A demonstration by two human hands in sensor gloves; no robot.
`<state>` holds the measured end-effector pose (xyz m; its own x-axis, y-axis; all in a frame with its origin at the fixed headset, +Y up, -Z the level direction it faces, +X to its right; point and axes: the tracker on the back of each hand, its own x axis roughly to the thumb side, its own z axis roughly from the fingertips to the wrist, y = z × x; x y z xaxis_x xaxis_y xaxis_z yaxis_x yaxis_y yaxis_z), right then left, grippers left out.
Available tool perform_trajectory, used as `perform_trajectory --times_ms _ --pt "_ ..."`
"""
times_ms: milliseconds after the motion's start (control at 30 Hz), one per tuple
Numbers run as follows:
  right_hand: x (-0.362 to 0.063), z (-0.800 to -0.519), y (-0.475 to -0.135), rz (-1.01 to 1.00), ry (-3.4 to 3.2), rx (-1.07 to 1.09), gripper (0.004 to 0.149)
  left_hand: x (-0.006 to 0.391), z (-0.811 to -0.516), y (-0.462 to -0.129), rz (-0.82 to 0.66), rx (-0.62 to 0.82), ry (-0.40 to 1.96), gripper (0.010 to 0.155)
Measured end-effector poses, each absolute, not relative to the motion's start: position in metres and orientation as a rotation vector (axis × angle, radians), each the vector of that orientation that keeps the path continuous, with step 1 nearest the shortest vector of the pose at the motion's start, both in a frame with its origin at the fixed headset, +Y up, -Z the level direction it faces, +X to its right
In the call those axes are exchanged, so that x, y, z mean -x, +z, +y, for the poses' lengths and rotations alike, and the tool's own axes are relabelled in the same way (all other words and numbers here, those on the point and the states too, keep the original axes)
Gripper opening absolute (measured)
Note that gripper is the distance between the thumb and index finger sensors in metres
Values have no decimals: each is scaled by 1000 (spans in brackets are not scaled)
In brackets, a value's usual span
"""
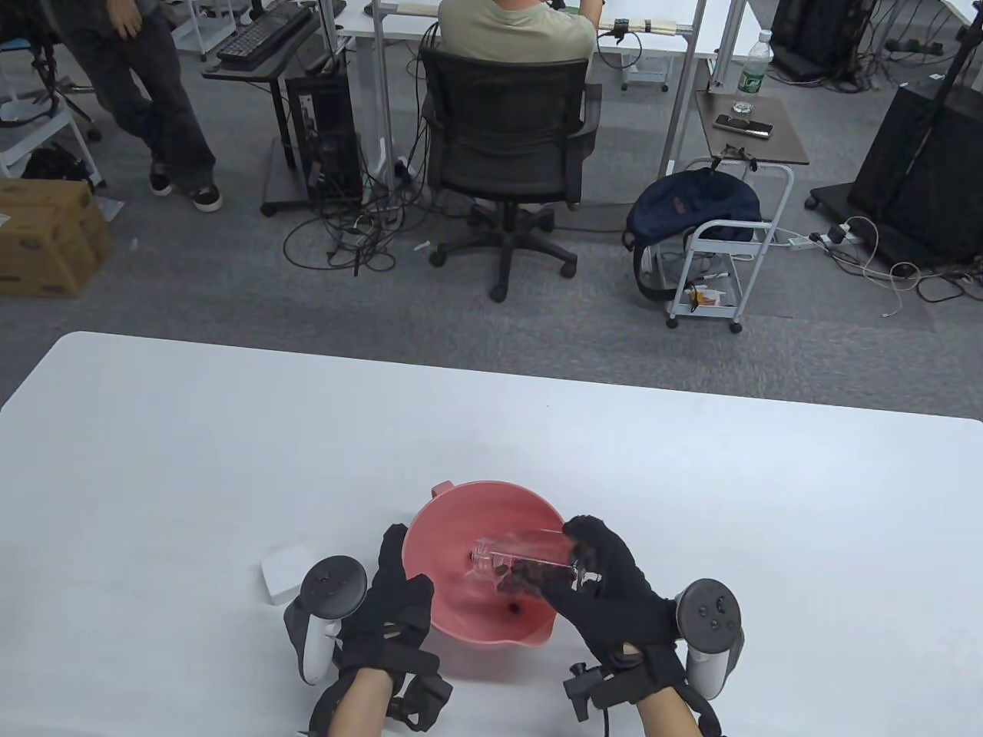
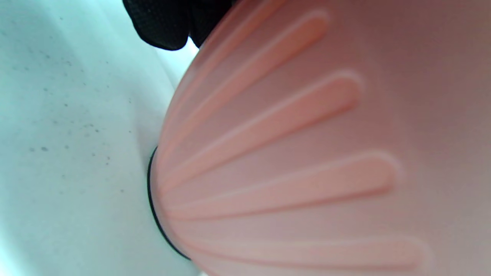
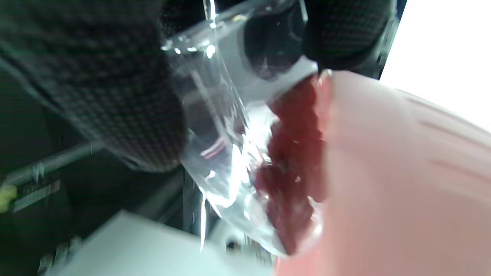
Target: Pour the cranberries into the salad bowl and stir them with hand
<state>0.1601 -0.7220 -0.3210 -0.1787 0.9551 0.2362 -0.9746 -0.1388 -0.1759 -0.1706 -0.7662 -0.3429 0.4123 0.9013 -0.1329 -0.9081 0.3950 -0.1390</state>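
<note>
The pink salad bowl [image 1: 461,530] stands near the table's front edge; its ribbed outer wall [image 2: 307,153] fills the left wrist view. My left hand [image 1: 399,587] holds the bowl at its left wall, fingertips [image 2: 168,27] against the wall. My right hand [image 1: 580,556] grips a clear plastic jar [image 1: 511,549], tipped on its side over the bowl with its mouth to the left. Dark red cranberries [image 1: 530,572] lie inside the jar [image 3: 226,153]. They show up close as cranberries [image 3: 295,153] by the bowl rim [image 3: 402,172]. One cranberry [image 1: 513,609] lies in the bowl's bottom.
A small white box [image 1: 286,574] lies on the table just left of the bowl, by my left hand. The white table [image 1: 230,461] stretches far and to both sides. Beyond its far edge is an office floor with a seated person [image 1: 514,34].
</note>
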Motion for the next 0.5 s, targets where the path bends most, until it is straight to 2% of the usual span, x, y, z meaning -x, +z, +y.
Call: perform_trajectory --times_ms 33,100,133,200,300,367,400,467,500 --pt "-162 -720 -323 -334 1826 -105 78 171 -766 -343 39 199 1147 77" --pt "-162 -722 -325 -189 1785 -210 78 171 -767 -343 40 202 1156 77" --pt "-159 -723 -323 -197 1696 -196 78 170 -766 -342 40 202 1153 77" --pt "-159 -720 -319 -389 1746 -55 78 170 -766 -342 39 199 1145 77" --pt "-160 -723 -324 -198 1754 -209 78 171 -767 -342 40 204 1160 77" --pt "-158 -722 -320 -352 1696 -78 76 170 -766 -342 38 197 1142 77" --pt "-160 -720 -322 -370 1818 -108 76 171 -766 -342 39 197 1145 77" --pt "-161 -721 -324 -227 1827 -206 76 171 -767 -342 40 206 1161 77" --pt "-159 -723 -322 -219 1712 -193 76 170 -767 -342 42 204 1158 77"
